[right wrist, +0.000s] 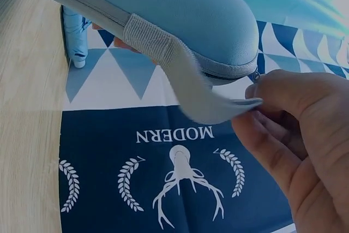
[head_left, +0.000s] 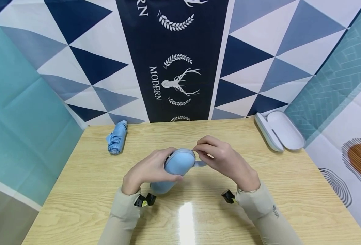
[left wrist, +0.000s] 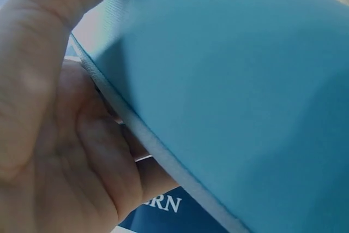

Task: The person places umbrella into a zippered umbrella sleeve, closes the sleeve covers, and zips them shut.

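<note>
My left hand [head_left: 151,168] grips a light blue zippered case [head_left: 179,162] from its side, with the thumb along the near face. In the left wrist view the case's smooth blue face [left wrist: 218,91] fills most of the picture. At the case's end, the thumb and fingers of my right hand [head_left: 218,156] pinch at the small zipper pull [right wrist: 256,75], mostly hidden by the fingertips. A pale fabric strap [right wrist: 188,91] hangs in a curve from the case's side, its free end by those fingers. Another rounded blue part [head_left: 162,187] shows below my left hand; I cannot tell whether it belongs to this case.
A folded blue umbrella [head_left: 117,137] lies at the table's back left. At the back right an opened white hard case [head_left: 286,131] rests against the patterned wall. Light wood table [head_left: 223,217] spreads under both hands, with a bright reflection near the front.
</note>
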A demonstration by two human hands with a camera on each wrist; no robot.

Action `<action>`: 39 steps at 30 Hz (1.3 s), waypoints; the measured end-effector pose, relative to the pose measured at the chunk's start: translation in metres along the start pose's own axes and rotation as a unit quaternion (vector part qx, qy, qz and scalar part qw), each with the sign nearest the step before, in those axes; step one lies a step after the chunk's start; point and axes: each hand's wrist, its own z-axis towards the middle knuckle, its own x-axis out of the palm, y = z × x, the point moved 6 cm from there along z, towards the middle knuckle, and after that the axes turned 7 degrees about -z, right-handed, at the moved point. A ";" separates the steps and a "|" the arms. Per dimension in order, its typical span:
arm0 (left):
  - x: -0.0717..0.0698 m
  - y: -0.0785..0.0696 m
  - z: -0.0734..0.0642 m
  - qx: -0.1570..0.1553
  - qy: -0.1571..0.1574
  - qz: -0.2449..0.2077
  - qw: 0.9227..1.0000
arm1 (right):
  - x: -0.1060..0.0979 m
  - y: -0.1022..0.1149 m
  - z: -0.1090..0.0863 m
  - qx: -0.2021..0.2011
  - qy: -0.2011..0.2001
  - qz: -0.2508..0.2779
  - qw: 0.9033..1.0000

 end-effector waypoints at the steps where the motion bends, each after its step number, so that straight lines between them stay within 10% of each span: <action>1: 0.000 0.000 0.000 0.002 0.000 -0.003 1.000 | 0.000 0.000 0.000 0.001 -0.002 0.003 1.000; 26: -0.009 0.005 0.002 0.065 -0.067 -0.064 0.994 | -0.002 -0.006 0.000 0.047 -0.018 0.045 0.998; 39: -0.014 0.010 0.002 0.036 -0.080 -0.096 0.992 | -0.004 -0.012 -0.001 0.055 -0.027 0.038 0.997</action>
